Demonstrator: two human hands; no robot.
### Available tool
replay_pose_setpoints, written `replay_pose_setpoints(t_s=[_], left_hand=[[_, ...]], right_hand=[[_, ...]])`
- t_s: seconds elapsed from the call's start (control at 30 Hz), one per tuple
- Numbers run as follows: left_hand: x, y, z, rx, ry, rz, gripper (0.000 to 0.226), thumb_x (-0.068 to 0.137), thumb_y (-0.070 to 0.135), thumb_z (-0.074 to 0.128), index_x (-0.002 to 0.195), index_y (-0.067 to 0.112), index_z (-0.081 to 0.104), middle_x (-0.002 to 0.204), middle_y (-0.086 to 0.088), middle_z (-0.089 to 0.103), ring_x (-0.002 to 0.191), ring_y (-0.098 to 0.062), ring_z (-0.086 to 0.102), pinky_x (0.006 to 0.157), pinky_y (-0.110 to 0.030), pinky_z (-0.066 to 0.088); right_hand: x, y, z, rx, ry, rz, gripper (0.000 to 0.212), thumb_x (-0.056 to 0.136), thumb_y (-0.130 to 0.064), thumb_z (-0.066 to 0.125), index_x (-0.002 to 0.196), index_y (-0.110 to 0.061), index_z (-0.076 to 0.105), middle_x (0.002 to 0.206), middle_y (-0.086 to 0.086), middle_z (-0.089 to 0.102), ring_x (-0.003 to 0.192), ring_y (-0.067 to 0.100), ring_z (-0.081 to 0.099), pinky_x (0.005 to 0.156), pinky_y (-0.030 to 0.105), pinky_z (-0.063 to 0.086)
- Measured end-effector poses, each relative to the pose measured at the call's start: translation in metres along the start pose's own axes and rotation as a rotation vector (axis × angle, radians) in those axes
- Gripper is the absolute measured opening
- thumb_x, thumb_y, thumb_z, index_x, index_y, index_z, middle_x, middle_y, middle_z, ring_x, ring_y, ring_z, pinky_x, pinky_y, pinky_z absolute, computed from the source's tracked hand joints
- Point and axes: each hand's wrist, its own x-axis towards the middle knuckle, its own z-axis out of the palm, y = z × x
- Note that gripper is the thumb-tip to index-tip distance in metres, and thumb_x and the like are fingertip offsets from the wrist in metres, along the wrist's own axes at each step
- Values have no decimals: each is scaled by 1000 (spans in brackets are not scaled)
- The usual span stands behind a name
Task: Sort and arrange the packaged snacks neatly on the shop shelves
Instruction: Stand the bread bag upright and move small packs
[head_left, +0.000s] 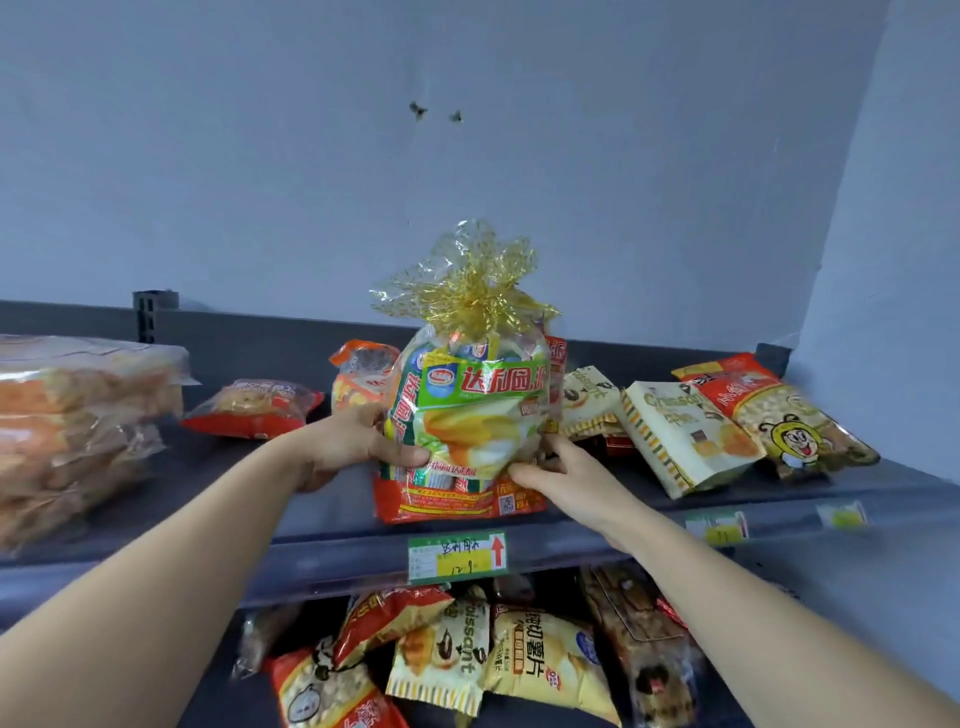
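Blue-grey wall (467, 156) stands behind a dark top shelf (322, 525). In the middle of the shelf, near its front edge, a big clear snack bag (467, 415) stands upright, tied at the top with a gold bow (467, 291). The left hand (353, 447) grips its left side, thumb across the front. The right hand (561, 473) holds its lower right side, fingers curled round it. A croissant pack (680, 441) leans to the right. A price tag (457, 556) sits just below the bag.
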Motion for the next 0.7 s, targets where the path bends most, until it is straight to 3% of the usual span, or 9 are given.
replay_pose_setpoints(t_s=[0.07,0.13,0.27,0.37,0.43,0.5,0.6,0.7], left_hand=[[-6,1,8,17,59,-59,75,45,36,95,110,20,60,103,4,73,92,-9,69,80,-21,48],[-11,1,14,84,145,-119,39,76,24,79,108,25,58,104,10,68,91,-3,61,87,-26,43],[-18,-8,3,191,289,-169,48,78,39,76,121,30,55,116,8,62,107,-12,55,93,-42,39],[-20,-17,-11,108,413,-148,54,82,48,68,128,24,53,124,5,58,118,-16,50,94,-40,40],[-15,-26,-22,154,571,-111,47,90,43,62,129,19,55,125,0,57,115,-19,50,92,-37,42],[-5,-39,-36,452,715,-124,43,93,30,58,133,13,54,135,-8,52,118,-26,50,97,-36,43],[7,-53,-55,842,657,-228,51,93,19,51,143,19,43,158,-14,17,138,-37,28,112,-42,31],[14,-62,-68,1057,522,-294,54,91,15,45,145,23,41,162,-9,-6,145,-37,10,114,-49,25]], right_hand=[[0,-2,4,-87,34,-29,70,73,-66,64,130,-31,44,131,-10,53,121,15,51,100,36,44],[2,-5,8,-179,72,-27,78,71,-73,60,132,-28,41,133,-6,53,121,19,52,95,38,47],[1,-10,15,-163,210,-86,95,65,-68,70,140,-26,30,143,0,43,129,22,44,102,40,43],[-4,-21,25,-266,515,-432,117,62,-53,81,151,-24,11,157,6,14,145,25,16,116,45,24],[-4,-33,32,-498,607,-659,107,66,-46,80,150,-28,17,159,9,9,146,29,12,116,50,17],[-1,-43,38,-621,609,-780,81,70,-39,76,142,-33,39,158,10,15,143,31,17,112,50,13],[4,-51,47,-578,581,-753,57,74,-43,62,130,-34,56,157,8,21,142,29,20,111,49,19],[13,-49,56,-628,581,-737,59,82,-56,51,136,-32,50,157,10,19,144,29,18,114,48,18]])
